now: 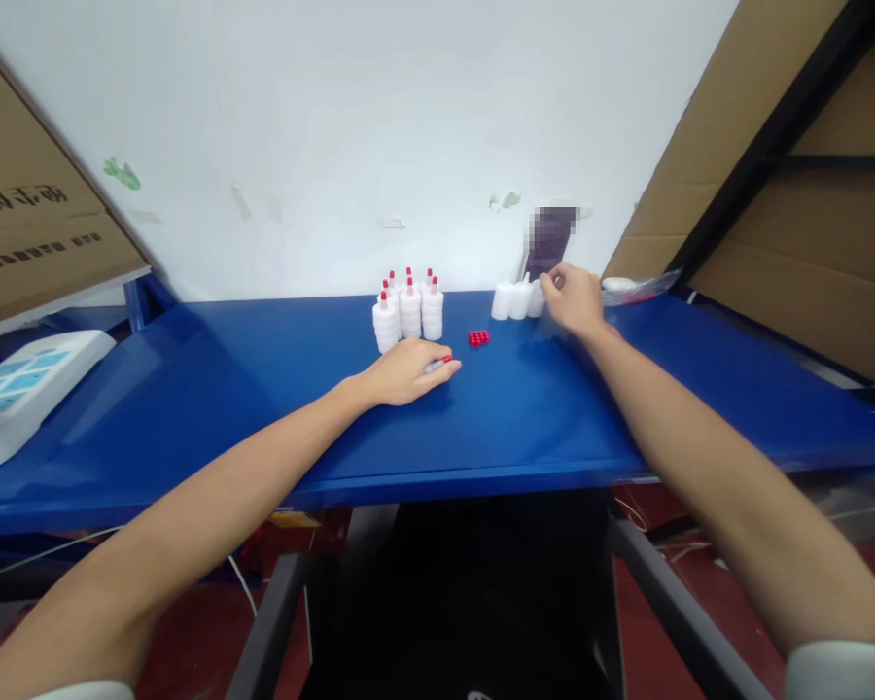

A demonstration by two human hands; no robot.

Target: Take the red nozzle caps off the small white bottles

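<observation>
My left hand (408,372) rests on the blue table, its thumb and fingers closed around a whitish nozzle with a red cap (437,365). Just behind it stand several white squeeze bottles with red-tipped nozzles (409,313), upright in a tight group. My right hand (573,297) is pinched at the right end of a row of white bottles (520,300); what its fingertips hold, if anything, is hidden. At least one bottle in that row appears to have a white tip. Between my hands lies a small cluster of red caps (479,338).
A dark, partly pixelated phone-like object (550,238) leans against the white wall. Right of my right hand lies a clear plastic bag (642,289). A white device with blue panels (36,389) sits at the far left. Cardboard (36,185) stands on both sides.
</observation>
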